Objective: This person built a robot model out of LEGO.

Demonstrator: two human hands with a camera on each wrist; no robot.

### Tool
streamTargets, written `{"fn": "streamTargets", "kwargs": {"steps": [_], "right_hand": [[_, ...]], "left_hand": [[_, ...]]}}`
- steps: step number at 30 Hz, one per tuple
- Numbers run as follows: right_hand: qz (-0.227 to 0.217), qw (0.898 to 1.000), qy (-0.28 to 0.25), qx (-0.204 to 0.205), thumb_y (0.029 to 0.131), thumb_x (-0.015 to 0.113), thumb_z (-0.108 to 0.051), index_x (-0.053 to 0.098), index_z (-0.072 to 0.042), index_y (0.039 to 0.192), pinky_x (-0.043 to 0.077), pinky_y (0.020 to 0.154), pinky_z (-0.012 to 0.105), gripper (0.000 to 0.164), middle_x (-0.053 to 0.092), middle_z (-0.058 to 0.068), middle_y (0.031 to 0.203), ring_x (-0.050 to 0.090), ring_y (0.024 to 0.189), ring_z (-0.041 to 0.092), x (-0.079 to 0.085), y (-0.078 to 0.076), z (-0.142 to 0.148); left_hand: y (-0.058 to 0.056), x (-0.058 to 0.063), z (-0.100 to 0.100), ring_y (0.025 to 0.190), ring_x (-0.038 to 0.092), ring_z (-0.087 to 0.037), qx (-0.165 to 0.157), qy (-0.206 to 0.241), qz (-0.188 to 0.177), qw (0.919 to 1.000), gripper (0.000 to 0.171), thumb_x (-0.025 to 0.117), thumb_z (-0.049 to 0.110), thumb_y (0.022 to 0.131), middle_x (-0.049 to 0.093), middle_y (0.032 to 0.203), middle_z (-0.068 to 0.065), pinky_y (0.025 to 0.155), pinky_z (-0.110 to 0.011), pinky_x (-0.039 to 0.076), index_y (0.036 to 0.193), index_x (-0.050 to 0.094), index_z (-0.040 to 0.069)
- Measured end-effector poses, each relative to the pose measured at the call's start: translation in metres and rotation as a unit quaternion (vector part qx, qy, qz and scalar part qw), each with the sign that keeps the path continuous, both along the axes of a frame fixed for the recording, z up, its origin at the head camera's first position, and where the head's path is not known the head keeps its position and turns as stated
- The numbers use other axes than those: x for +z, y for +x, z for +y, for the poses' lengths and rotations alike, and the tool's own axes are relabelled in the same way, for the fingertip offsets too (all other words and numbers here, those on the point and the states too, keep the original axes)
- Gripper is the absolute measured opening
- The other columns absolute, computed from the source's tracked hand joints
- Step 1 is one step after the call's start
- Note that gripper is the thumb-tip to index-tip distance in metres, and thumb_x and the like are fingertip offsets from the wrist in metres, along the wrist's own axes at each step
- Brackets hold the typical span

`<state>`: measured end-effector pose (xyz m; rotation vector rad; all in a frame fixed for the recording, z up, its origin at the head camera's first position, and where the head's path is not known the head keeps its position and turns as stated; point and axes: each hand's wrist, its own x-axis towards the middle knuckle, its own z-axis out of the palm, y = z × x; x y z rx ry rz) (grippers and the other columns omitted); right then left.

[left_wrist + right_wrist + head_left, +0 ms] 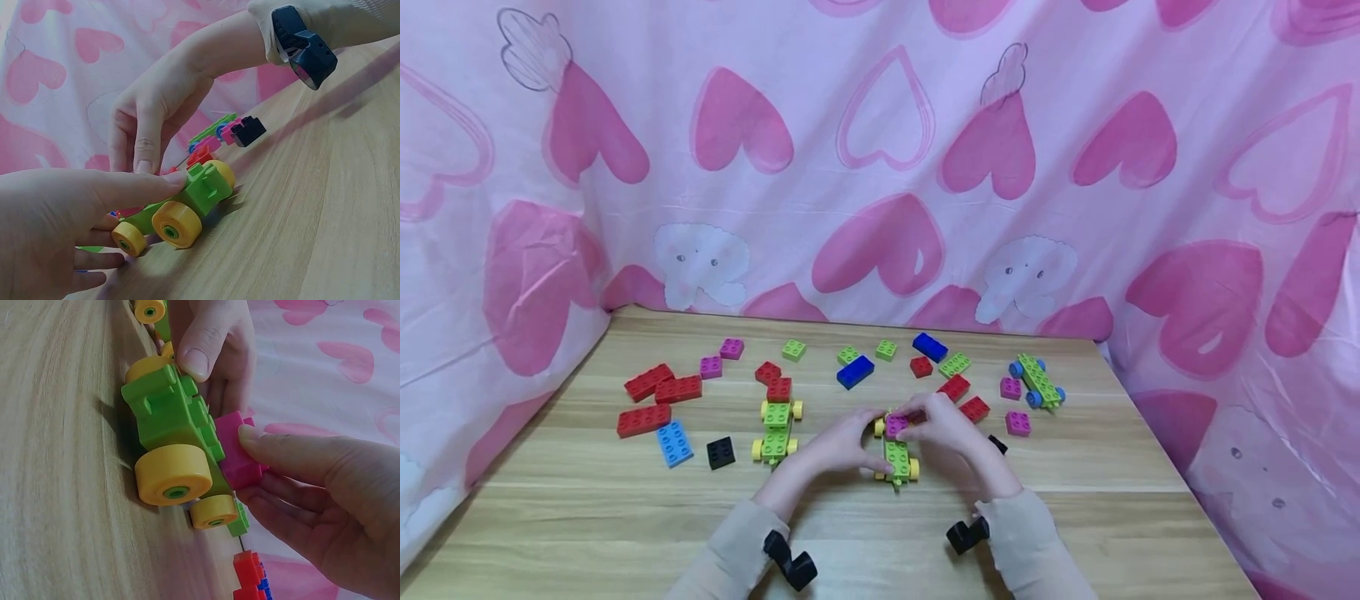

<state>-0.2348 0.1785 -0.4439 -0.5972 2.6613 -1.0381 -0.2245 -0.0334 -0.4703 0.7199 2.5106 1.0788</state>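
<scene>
A green toy car base [897, 454] with yellow wheels stands on the table between both hands. My left hand [842, 442] holds it from the left, with the thumb over the near end and the fingers toward the far end. On the far end of the base sits a magenta brick [232, 447], pinched between thumb and fingers of my right hand [942, 423]. Left of the left hand is a second green car base [776, 433] with yellow wheels, a red brick [779, 389] at its far end.
Red bricks [643, 421], a light blue brick [674, 443] and a black brick [720, 452] lie at left. Small green bricks [793, 350] and dark blue bricks [855, 372] are farther back. A green car base with blue wheels [1039, 383] stands at right near magenta bricks [1018, 423].
</scene>
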Motion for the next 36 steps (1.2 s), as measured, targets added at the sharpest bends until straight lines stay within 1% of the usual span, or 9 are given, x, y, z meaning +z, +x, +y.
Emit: {"fn": "streamTargets", "kwargs": {"steps": [4,11,16,19,26,31,36], "right_hand": [[-0.004,1.0,-0.001,-0.008,0.084,0.078,-0.017,0.074,-0.012,0.111,0.056,0.087,0.034,0.028,0.074,0.001,0.103,0.065,0.094,0.012,0.0011,0.0007,-0.0008],[-0.013,1.0,-0.013,-0.008,0.084,0.078,-0.019,0.074,-0.013,0.112,0.055,0.089,0.036,0.029,0.074,0.001,0.105,0.065,0.095,0.013,0.0,0.0013,0.0009],[-0.014,1.0,-0.012,-0.006,0.085,0.076,-0.016,0.073,-0.012,0.113,0.055,0.092,0.038,0.028,0.073,0.002,0.108,0.066,0.1,0.016,-0.0014,0.0022,0.0025],[-0.011,1.0,-0.011,-0.005,0.085,0.076,-0.015,0.073,-0.012,0.113,0.054,0.093,0.04,0.028,0.073,0.003,0.109,0.066,0.103,0.018,-0.0021,0.002,0.0029],[-0.021,1.0,-0.011,-0.009,0.086,0.076,-0.018,0.073,-0.014,0.114,0.053,0.095,0.041,0.029,0.072,0.001,0.11,0.065,0.104,0.017,-0.0027,0.0014,0.003],[-0.007,1.0,-0.016,0.002,0.086,0.076,-0.018,0.073,-0.012,0.114,0.054,0.094,0.041,0.029,0.072,0.002,0.111,0.066,0.104,0.019,-0.004,0.0008,0.004],[-0.005,1.0,-0.016,0.007,0.086,0.075,-0.018,0.072,-0.013,0.115,0.054,0.094,0.039,0.03,0.072,0.001,0.11,0.066,0.104,0.017,-0.0038,0.0003,0.0049]], "left_hand": [[-0.0004,-0.0003,-0.0005,0.141,0.037,-0.036,0.0,-0.002,0.0,1.0,0.098,0.085,0.045,0.072,0.041,0.153,-0.015,0.116,-0.052,0.031,0.148,0.039,0.004],[0.0002,0.0003,0.0003,0.141,0.038,-0.036,-0.001,-0.001,0.003,1.0,0.097,0.085,0.044,0.072,0.042,0.152,-0.016,0.115,-0.053,0.032,0.147,0.04,0.003],[0.0003,0.0004,0.0014,0.14,0.039,-0.036,-0.002,-0.005,0.007,1.0,0.098,0.085,0.044,0.071,0.042,0.151,-0.017,0.115,-0.052,0.032,0.147,0.04,0.002],[0.0004,0.0001,0.0018,0.141,0.038,-0.036,-0.002,-0.007,0.005,1.0,0.098,0.085,0.045,0.071,0.042,0.152,-0.016,0.116,-0.052,0.032,0.148,0.039,0.003],[-0.001,-0.0022,0.0004,0.142,0.037,-0.035,0.001,-0.003,0.001,1.0,0.099,0.084,0.046,0.071,0.041,0.153,-0.014,0.116,-0.052,0.031,0.149,0.038,0.006],[-0.0024,-0.0039,-0.0003,0.142,0.037,-0.035,-0.001,-0.002,0.003,1.0,0.1,0.084,0.047,0.072,0.04,0.153,-0.014,0.116,-0.053,0.031,0.149,0.037,0.006],[-0.0027,-0.0033,-0.0002,0.142,0.036,-0.035,0.0,-0.005,-0.002,1.0,0.099,0.084,0.047,0.072,0.04,0.154,-0.014,0.116,-0.053,0.031,0.15,0.037,0.006]]}}
